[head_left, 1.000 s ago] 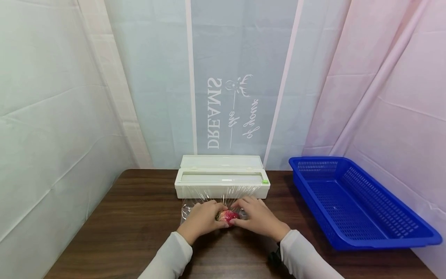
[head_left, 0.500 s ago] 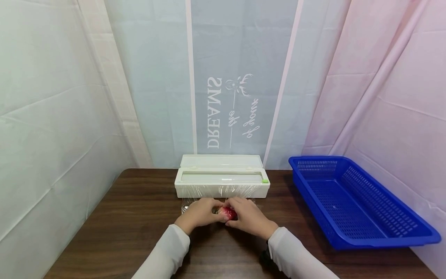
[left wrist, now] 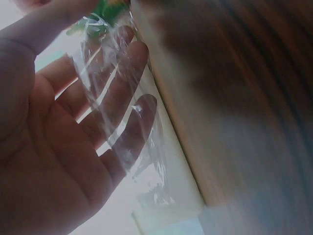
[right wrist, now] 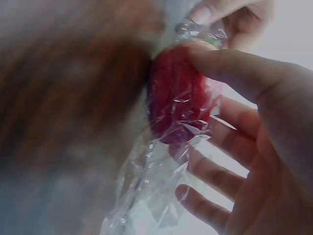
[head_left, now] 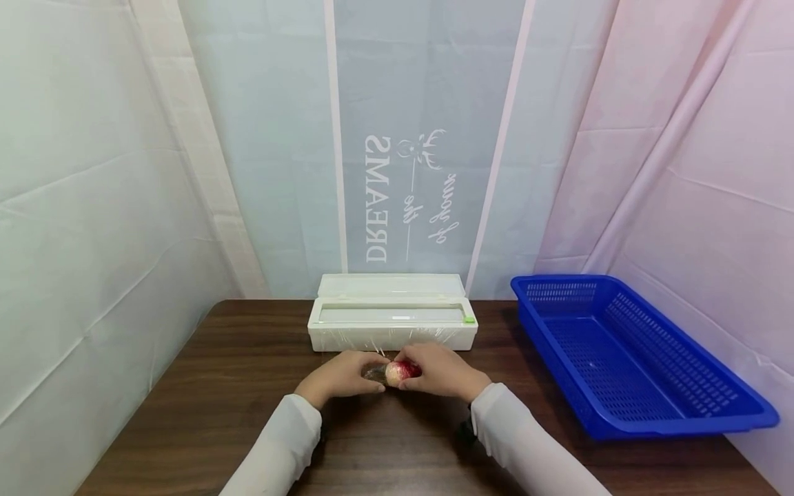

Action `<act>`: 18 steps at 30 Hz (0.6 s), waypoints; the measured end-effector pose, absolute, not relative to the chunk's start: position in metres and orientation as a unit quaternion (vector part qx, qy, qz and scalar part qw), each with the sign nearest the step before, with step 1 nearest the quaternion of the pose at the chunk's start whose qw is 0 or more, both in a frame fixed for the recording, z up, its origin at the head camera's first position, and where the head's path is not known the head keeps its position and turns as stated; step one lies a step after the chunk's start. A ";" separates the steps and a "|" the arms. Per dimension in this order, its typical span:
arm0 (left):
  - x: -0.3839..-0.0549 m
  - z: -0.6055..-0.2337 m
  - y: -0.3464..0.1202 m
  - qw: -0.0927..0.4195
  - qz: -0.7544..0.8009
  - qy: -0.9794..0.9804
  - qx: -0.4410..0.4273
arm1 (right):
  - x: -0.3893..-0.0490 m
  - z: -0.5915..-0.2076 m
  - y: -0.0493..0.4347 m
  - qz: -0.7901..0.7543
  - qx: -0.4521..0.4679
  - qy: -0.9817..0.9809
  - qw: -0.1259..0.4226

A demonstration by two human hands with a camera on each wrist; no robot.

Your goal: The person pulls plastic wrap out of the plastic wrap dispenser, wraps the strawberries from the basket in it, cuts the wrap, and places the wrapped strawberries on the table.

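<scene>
Between the two hands is a red-and-cream fruit (head_left: 397, 374) wrapped in clear cling film, its red side (right wrist: 173, 88) glossy under the film in the right wrist view. My right hand (head_left: 443, 372) grips the fruit, thumb on one side and fingers on the other. At its green leafy end (left wrist: 113, 11), my left hand (head_left: 341, 375) pinches the film between thumb and fingers. Creased cling film (left wrist: 115, 88) lies across the left fingers. From the fruit the film runs back to the white cling film dispenser (head_left: 393, 337), whose lid (head_left: 391, 284) stands raised.
A blue perforated basket (head_left: 586, 399) stands on the right of the dark wooden table (head_left: 205, 393). Pale cloth (head_left: 291, 172) hangs behind the table and at both sides. A green slider (head_left: 469, 319) sits at the dispenser's right end.
The fruit has turned between the hands, and its cream side now faces up. The left hand has shifted left toward the fruit's leafy end. Less film shows in front of the dispenser.
</scene>
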State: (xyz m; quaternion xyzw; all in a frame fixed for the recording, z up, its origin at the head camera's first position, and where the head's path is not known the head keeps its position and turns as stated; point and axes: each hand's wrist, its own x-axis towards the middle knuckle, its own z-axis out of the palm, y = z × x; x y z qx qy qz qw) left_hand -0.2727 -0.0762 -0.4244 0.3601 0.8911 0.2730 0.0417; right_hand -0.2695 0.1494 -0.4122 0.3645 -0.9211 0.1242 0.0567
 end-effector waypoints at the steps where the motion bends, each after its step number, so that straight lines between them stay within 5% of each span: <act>1: -0.272 -0.424 -0.079 0.041 0.270 0.893 0.357 | -0.271 -0.411 0.149 0.122 0.365 -0.922 0.049; 12: -0.267 -0.420 -0.097 0.012 0.246 0.913 0.327 | -0.281 -0.403 0.146 0.116 0.379 -0.918 0.007; 18: -0.264 -0.417 -0.098 -0.065 0.220 0.917 0.325 | -0.285 -0.400 0.144 0.101 0.376 -0.921 -0.020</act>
